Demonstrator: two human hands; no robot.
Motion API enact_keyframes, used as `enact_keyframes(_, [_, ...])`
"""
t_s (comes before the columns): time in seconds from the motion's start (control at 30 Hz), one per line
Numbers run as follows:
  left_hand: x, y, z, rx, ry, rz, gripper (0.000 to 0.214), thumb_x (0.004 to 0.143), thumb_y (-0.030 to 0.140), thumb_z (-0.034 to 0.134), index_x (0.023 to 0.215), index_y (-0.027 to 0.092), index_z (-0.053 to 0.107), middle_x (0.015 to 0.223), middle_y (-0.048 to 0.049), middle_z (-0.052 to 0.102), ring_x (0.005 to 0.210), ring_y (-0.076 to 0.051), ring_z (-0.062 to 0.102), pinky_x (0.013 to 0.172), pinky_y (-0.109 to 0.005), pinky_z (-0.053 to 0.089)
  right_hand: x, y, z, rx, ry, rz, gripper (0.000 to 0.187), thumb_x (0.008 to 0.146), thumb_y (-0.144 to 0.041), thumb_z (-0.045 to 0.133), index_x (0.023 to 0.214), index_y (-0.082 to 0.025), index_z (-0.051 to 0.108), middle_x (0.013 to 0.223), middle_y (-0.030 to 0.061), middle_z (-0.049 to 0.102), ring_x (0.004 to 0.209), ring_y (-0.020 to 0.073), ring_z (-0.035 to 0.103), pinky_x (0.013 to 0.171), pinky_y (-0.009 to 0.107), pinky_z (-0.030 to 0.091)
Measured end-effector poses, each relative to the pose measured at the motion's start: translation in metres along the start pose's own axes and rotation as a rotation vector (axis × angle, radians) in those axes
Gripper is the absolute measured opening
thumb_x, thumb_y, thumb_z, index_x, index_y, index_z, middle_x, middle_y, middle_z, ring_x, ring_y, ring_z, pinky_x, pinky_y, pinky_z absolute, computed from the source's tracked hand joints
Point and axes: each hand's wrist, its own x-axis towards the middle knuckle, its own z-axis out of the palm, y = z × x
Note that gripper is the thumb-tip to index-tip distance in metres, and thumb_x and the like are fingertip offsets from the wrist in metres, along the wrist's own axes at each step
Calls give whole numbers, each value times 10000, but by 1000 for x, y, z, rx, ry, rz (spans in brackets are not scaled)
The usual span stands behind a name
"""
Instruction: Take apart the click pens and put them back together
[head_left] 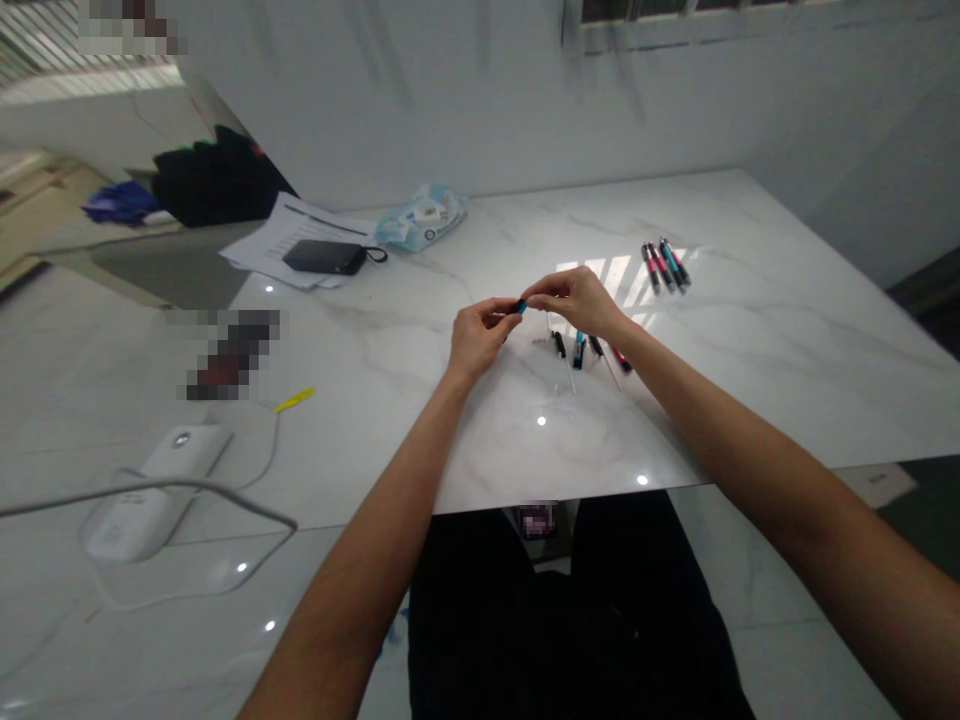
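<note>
My left hand (480, 338) and my right hand (574, 302) meet above the white marble table (525, 450), their fingertips pinching a small teal pen part (517, 307) from both ends. Just below my right hand lie loose pen parts: a black piece (559, 345), a teal piece (578, 350) and a red piece (621, 360), with thin clear tubes among them. To the right of my right hand, several assembled pens (664, 267) with pink and teal bands lie side by side.
At the far left of the table, a black pouch (326, 257) rests on papers (285, 235), beside a plastic packet (420, 217). A white corded device (154, 490) and a yellow pick (294, 400) lie on the left, near a blurred object (232, 355).
</note>
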Motion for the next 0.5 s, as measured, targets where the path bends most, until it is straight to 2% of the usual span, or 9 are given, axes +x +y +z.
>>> enact_keyframes(0.13, [0,-1,0,-18,-24,10,295,792,344,847,1032,174,868,852,-58,814,684,-147,667,622,-261,488,1,4,1,71,-34,-10,331,868,-484,848,986,-176,880,906,72,831,821,185,694,791,341,547])
enact_keyframes(0.23, [2,-2,1,-45,-9,33,297,794,346,857,1036,173,870,840,-56,811,672,-142,664,613,-258,492,2,6,0,82,-56,-7,374,889,-484,833,1099,-176,866,911,67,822,815,180,685,777,336,547])
enact_keyframes(0.3, [3,-4,0,-56,27,36,300,795,344,862,1043,175,870,852,-61,817,689,-150,686,620,-259,515,2,7,-5,19,-36,-16,355,925,-467,804,1129,-181,858,899,62,815,804,179,684,778,340,548])
enact_keyframes(0.43, [7,-7,-3,-79,124,22,345,779,344,878,1081,179,855,950,-78,840,779,-180,752,677,-273,586,2,7,-18,-225,19,-14,194,942,-367,784,960,-189,860,882,66,808,795,188,687,812,366,552])
enact_keyframes(0.5, [9,-9,-4,-88,161,18,359,778,338,876,1099,180,847,994,-82,845,798,-180,764,694,-274,602,2,7,-23,-333,19,1,145,938,-317,781,940,-198,863,878,68,806,796,196,684,827,381,547])
